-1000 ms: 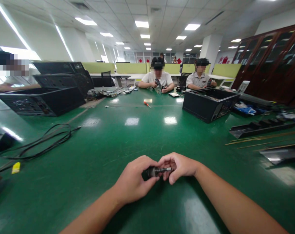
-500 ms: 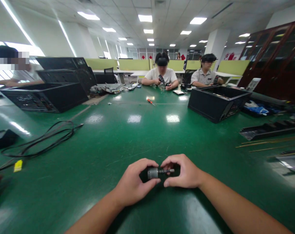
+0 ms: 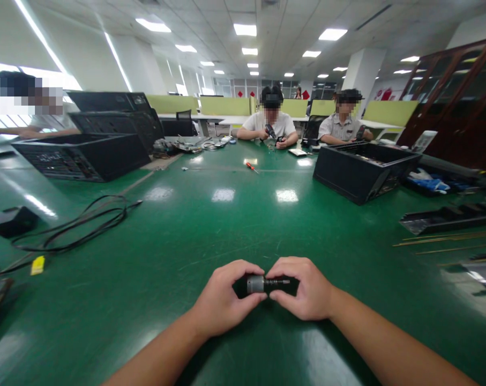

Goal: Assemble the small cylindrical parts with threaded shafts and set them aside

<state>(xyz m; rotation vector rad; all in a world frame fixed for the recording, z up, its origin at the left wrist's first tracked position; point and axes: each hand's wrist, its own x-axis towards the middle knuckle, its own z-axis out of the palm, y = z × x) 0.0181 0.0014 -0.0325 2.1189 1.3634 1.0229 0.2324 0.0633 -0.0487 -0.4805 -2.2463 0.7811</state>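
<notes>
Just above the table, near the front, is a small grey metal cylinder with a thin ribbed shaft [image 3: 255, 284] lying level, its shaft pointing right. The thumb and fingers of my left hand [image 3: 222, 297] are closed around the wide cylinder end. My right hand [image 3: 307, 289] curls about the shaft side, its thumb and fingertips gripping close to where shaft and cylinder meet. Both hands' fingertips almost meet there. The underside of the part is hidden.
A looped black cable [image 3: 86, 225] and a black block [image 3: 13, 221] lie left. Open black computer cases stand at left [image 3: 82, 155] and right [image 3: 359, 171]. An orange screwdriver [image 3: 251, 166] lies ahead. Thin rods [image 3: 447, 237] are at right. Co-workers sit across the table.
My right hand has closed in on the part, its fingertips moving left toward the cylinder end. The whole view has shifted slightly; my left hand keeps its hold.
</notes>
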